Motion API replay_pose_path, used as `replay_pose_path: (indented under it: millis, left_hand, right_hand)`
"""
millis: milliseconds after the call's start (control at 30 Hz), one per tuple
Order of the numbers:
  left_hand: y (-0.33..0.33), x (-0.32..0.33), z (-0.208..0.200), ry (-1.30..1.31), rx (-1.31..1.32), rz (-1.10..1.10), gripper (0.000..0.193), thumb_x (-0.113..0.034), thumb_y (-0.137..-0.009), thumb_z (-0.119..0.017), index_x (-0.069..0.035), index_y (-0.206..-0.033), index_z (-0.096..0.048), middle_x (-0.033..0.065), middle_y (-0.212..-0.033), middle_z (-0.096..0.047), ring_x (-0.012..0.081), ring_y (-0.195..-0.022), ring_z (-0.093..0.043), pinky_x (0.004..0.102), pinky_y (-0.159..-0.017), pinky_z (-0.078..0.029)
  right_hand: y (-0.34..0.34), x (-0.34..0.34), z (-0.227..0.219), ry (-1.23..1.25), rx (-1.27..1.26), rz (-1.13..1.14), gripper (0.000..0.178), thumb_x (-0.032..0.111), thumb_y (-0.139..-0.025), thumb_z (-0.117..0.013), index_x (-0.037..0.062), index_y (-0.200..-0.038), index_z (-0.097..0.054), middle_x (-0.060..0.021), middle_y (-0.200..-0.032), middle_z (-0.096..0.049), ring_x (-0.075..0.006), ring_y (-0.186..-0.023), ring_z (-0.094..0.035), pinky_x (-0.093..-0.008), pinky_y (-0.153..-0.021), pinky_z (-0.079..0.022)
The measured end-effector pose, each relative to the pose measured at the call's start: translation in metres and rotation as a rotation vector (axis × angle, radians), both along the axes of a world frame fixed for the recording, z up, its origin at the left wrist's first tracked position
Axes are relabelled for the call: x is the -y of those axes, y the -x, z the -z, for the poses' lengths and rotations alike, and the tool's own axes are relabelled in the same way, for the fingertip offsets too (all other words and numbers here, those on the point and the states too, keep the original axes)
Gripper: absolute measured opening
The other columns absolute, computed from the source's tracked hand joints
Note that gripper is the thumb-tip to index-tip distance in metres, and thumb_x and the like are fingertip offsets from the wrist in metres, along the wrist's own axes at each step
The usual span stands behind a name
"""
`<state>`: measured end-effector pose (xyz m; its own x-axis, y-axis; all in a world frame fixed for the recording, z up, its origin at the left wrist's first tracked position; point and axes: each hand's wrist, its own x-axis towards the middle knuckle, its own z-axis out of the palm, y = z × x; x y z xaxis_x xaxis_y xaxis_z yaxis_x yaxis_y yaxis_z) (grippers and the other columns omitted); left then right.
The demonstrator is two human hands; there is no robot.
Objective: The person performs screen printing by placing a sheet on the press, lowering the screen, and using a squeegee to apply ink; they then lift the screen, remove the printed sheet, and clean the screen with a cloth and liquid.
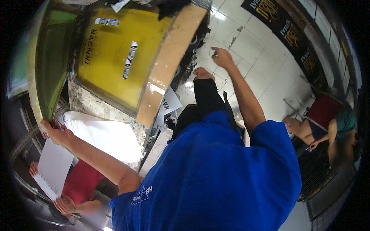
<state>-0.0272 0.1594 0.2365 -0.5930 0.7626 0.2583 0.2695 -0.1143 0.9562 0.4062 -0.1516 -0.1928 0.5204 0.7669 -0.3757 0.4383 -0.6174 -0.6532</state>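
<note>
My left hand (58,134) is at the left, its fingers wrapped round the lower end of the pale frame (31,82) of a raised screen with greenish mesh (56,57). Out over the tiled floor on the other side, my right hand (222,57) has its index finger stretched out and holds nothing I can see. Between my arms lies a yellow flat panel (115,77) with dark lettering and two black-and-white patterned strips. A broad brown strip (169,65) runs along its right side. White sheets (102,134) lie beside my left forearm, below the panel.
At lower left a person in red holds a printed white sheet (54,169) with both hands. Another person in green (345,121) sits at the right. A black banner with gold patterns (289,32) lines the far side of the tiled floor (266,73). Loose printed paper (169,102) hangs near my legs.
</note>
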Motion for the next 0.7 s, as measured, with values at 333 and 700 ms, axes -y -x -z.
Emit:
replay_pose_path:
  millis: [333, 700]
  left_hand:
    - [0.044, -0.037, -0.012, 0.015, -0.028, 0.169, 0.051, -0.053, -0.075, -0.084, -0.017, -0.103, -0.063, 0.0017, -0.083, -0.057, 0.0124, -0.069, -0.046, 0.0313, -0.056, -0.025]
    - [0.053, -0.045, -0.027, 0.002, 0.03, 0.162, 0.065, -0.051, -0.075, -0.083, -0.011, -0.121, -0.06, 0.01, -0.106, -0.062, 0.0187, -0.075, -0.048, 0.0336, -0.063, -0.027]
  right_hand:
    - [0.136, -0.036, 0.099, -0.016, 0.3, -0.045, 0.08, 0.016, -0.076, -0.074, 0.0108, -0.148, -0.041, -0.0156, -0.119, -0.055, -0.0358, -0.101, -0.061, -0.0441, -0.077, -0.058]
    - [0.151, -0.077, 0.114, -0.047, 0.253, -0.292, 0.022, 0.019, -0.085, -0.063, 0.0108, -0.103, -0.073, -0.0138, -0.12, -0.058, -0.0293, -0.103, -0.058, -0.0393, -0.075, -0.049]
